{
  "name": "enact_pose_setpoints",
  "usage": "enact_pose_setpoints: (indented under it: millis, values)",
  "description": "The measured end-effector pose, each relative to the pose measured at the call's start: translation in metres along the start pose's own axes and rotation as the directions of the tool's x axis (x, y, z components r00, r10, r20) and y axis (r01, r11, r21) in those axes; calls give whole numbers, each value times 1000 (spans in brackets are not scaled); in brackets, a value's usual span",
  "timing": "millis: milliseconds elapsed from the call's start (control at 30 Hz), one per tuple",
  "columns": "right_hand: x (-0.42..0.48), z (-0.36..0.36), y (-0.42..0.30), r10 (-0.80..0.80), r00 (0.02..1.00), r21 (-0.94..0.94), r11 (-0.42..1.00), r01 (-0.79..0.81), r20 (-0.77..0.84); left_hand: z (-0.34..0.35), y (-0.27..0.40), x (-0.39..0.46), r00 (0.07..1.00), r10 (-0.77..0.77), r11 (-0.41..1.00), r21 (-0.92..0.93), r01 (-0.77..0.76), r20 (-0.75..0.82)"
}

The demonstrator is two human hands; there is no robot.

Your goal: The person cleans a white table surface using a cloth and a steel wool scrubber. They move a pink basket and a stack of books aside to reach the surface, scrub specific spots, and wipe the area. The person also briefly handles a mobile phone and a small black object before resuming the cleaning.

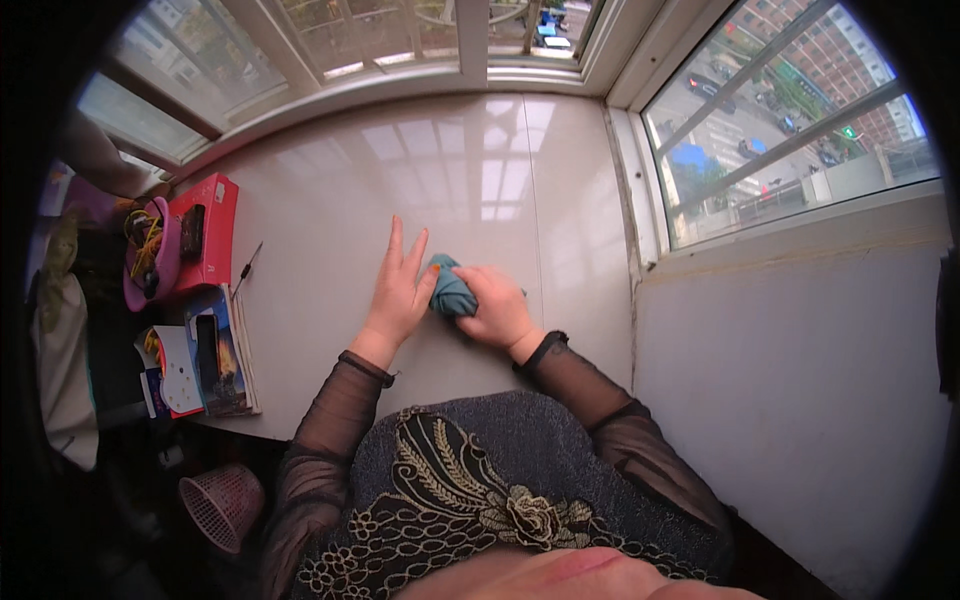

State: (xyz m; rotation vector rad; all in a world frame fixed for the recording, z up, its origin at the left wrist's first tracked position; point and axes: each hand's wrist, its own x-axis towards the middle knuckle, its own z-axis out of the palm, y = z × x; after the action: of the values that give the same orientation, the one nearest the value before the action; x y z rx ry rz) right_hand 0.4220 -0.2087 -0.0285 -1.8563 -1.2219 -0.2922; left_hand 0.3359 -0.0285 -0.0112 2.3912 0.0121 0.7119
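A bunched blue-green cloth is gripped by my right hand, just above the glossy pale tiled sill. My left hand is beside the cloth on its left, with its fingers spread and pointing away from me. The left thumb reaches the cloth's upper left edge; whether it presses on it I cannot tell. Part of the cloth is hidden under my right palm, and a small end of it shows beyond that hand.
At the left stand a red box, a pink basket with cords, and a stack of books with a phone on top. A thin pointed tool lies nearby. Windows border the sill; a mesh wastebasket is below.
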Motion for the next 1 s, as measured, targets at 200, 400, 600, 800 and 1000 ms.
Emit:
enact_pose_setpoints:
  millis: [200,400,600,800,1000]
  values:
    - [-2,8,3,5,1000,42,999,-6,12,13,-17,-11,998,-45,998,-56,43,-36]
    - [-7,9,12,13,999,0,1000,-13,51,6,-25,-26,991,-120,992,37,122,-59]
    - [-10,10,33,290,952,301,903,-307,102,-16,-37,-62,978,-177,981,64,185,-114]
    - [44,-59,93,465,830,290,877,-384,-308,-18,-53,-100,966,-219,918,306,252,-140]
    - [46,-23,98,345,930,-218,905,-366,-130,-9,-50,-106,949,-222,932,238,275,-225]
